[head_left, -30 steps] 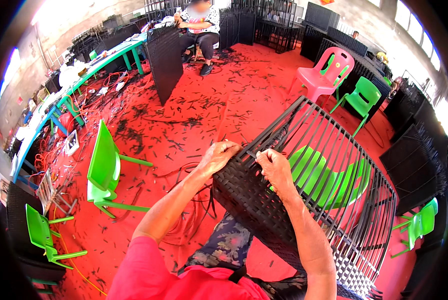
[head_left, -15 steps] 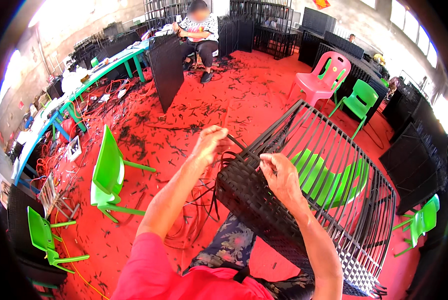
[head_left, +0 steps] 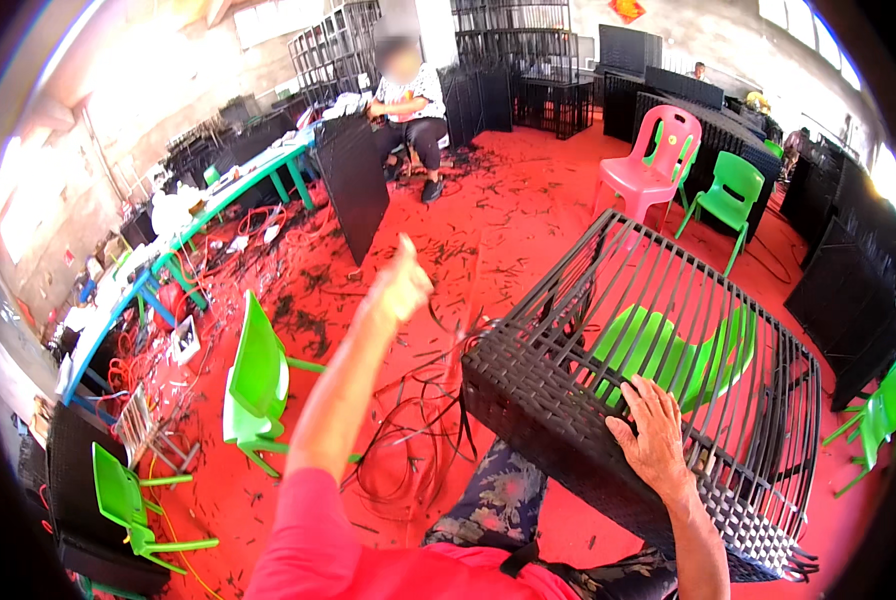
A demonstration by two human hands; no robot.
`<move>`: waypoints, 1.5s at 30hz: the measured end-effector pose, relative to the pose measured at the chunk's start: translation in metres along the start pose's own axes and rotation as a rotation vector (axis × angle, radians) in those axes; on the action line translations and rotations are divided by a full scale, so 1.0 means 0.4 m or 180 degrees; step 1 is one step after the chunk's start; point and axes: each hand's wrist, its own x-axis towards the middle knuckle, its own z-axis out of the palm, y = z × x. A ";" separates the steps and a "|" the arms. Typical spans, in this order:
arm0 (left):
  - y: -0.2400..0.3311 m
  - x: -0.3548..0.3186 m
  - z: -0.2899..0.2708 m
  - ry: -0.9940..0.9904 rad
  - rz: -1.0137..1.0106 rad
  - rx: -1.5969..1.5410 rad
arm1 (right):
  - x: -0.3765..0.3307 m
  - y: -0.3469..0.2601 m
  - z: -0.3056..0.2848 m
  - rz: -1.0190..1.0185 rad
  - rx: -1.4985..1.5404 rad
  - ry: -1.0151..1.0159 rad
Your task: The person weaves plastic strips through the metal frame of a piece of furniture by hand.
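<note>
A black furniture frame (head_left: 548, 400) rests at a tilt in front of me. Dark strips are tightly woven on its near side, while parallel bars with gaps span its top. Over these bars my right hand (head_left: 653, 435) lies with its fingers stretched out, holding nothing. My left hand (head_left: 400, 288) is raised off the frame's left end, closed and somewhat blurred. A thin black strip (head_left: 442, 320) curves from it toward the frame's corner. Below that corner, loose loops of black strip (head_left: 408, 440) hang down to the floor. Through the bars shows a green plastic chair (head_left: 638, 345).
Green chairs (head_left: 258, 370) stand left and right, with a pink chair (head_left: 648, 155) at the back right. A long green-and-blue table (head_left: 218, 200) lines the left. One person (head_left: 406, 105) sits behind a black panel (head_left: 353, 185). Strip scraps litter the red floor (head_left: 508, 210).
My left hand has drawn away to the left of the frame. My right hand has left the strip at the corner and moved nearer, flat onto the bars. The view has shifted.
</note>
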 end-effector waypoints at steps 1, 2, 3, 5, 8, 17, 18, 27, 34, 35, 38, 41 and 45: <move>-0.084 0.012 -0.014 0.0185 -0.0114 -0.0110 | 0.004 -0.009 0.001 -0.0018 0.0043 0.0015; -0.147 0.023 0.003 0.0328 -0.0276 -0.0235 | 0.001 -0.012 -0.008 0.0016 0.0024 0.0012; -0.164 0.004 0.028 0.1054 0.0314 0.0410 | 0.005 -0.011 -0.006 -0.0024 0.0111 0.0080; -0.190 -0.001 0.009 0.1581 0.1171 0.0898 | -0.007 -0.020 -0.014 -0.0091 0.0195 0.0174; -0.126 -0.042 0.037 0.2736 0.3179 0.3473 | -0.009 -0.018 -0.002 -0.0061 0.0073 0.0192; -0.019 -0.122 0.178 -0.1528 0.0964 0.2882 | 0.002 -0.022 0.001 -0.0123 -0.0039 0.0255; -0.019 -0.113 0.178 -0.1538 0.0964 0.2875 | -0.002 -0.020 0.003 -0.0107 -0.0015 0.0240; 0.068 -0.140 0.219 -0.1686 0.1474 0.3947 | -0.014 -0.016 0.002 0.0024 -0.0020 0.0183; 0.013 -0.178 0.229 -0.0141 0.3901 0.5050 | -0.004 -0.017 0.013 0.0126 0.0034 0.0217; 0.007 -0.186 0.242 0.0289 0.4257 0.4931 | 0.000 -0.012 0.015 0.0086 0.0052 0.0214; -0.010 -0.199 0.255 0.0915 0.4495 0.4947 | -0.025 -0.001 0.014 0.0139 0.0018 0.0316; -0.022 -0.201 0.249 0.1250 0.4596 0.5035 | -0.018 -0.001 0.017 0.0040 0.0099 0.0417; -0.019 -0.217 0.255 0.1691 0.4499 0.5097 | -0.016 0.000 0.026 -0.0085 -0.0031 0.0617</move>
